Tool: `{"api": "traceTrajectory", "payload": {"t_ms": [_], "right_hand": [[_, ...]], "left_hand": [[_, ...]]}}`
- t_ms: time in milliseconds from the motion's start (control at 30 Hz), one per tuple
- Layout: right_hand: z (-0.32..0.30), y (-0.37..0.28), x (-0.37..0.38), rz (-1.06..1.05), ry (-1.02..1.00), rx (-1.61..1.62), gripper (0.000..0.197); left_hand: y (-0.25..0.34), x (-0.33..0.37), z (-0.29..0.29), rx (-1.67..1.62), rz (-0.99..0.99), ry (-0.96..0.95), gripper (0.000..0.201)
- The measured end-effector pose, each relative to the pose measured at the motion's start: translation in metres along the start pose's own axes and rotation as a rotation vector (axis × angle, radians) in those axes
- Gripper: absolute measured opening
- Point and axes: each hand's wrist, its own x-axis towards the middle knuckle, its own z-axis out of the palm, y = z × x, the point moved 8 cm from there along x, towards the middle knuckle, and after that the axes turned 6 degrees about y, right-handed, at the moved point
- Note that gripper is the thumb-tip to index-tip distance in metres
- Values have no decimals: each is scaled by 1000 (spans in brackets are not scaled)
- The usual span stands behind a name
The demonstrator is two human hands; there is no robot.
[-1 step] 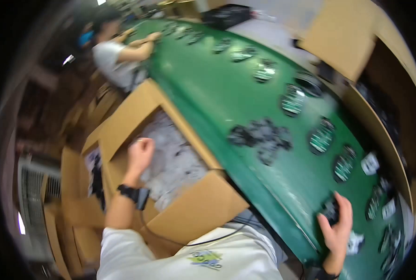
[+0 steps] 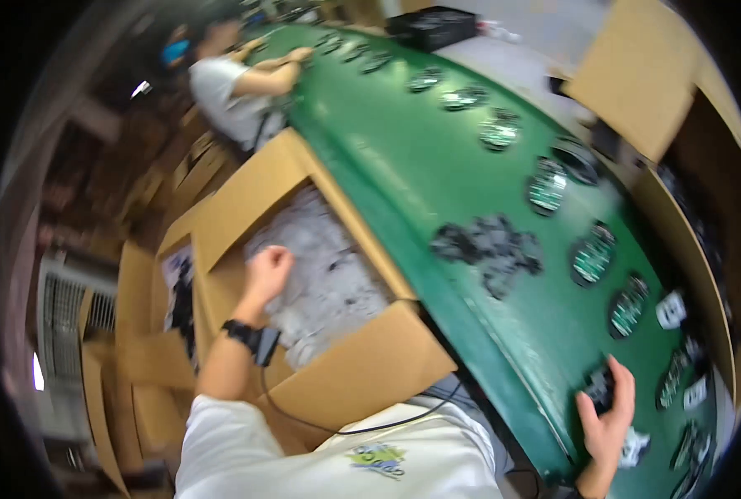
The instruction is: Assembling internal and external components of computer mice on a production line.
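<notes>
Above an open cardboard box (image 2: 387, 348) of whitish, cloudy plastic-looking contents (image 2: 316, 249), my left hand (image 2: 271, 270) is held with its fingers curled closed. Whatever may be inside those fingers is hidden. My right hand (image 2: 610, 416) rests low over the green table (image 2: 404, 179), thumb and fingers curved around a small black part (image 2: 599, 387). Farther left on the table lies a loose heap of small black parts (image 2: 491, 249). Beyond my right hand runs a row of dark oval units with green circuit boards, the nearest being this unit (image 2: 628, 308).
A crumpled white piece (image 2: 634, 447) lies beside my right wrist. A cardboard bin (image 2: 695, 224) lines the table's right edge. Another person (image 2: 233, 87) works at the far left end. A black crate (image 2: 433, 27) stands at the back. A cable (image 2: 337, 432) crosses my front.
The whole view has shifted, so the box, table and units appear farther right. Both hands keep nearly the same pose, and the right one stays around the black part.
</notes>
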Motion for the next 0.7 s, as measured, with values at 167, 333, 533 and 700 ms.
{"api": "traceTrajectory", "payload": {"t_ms": [167,333,533,700], "right_hand": [[15,9,2,42,-71,12,66],[13,16,7,88,-36,9,63],[14,18,6,103,-5,2,64],[14,19,10,157,5,8,64]], "left_hand": [[-105,-43,4,281,-350,-21,69],[-38,-32,68,182,-182,-399,92],[-27,-33,174,-70,-828,-456,109],[-80,-5,236,97,-667,-681,83]]}}
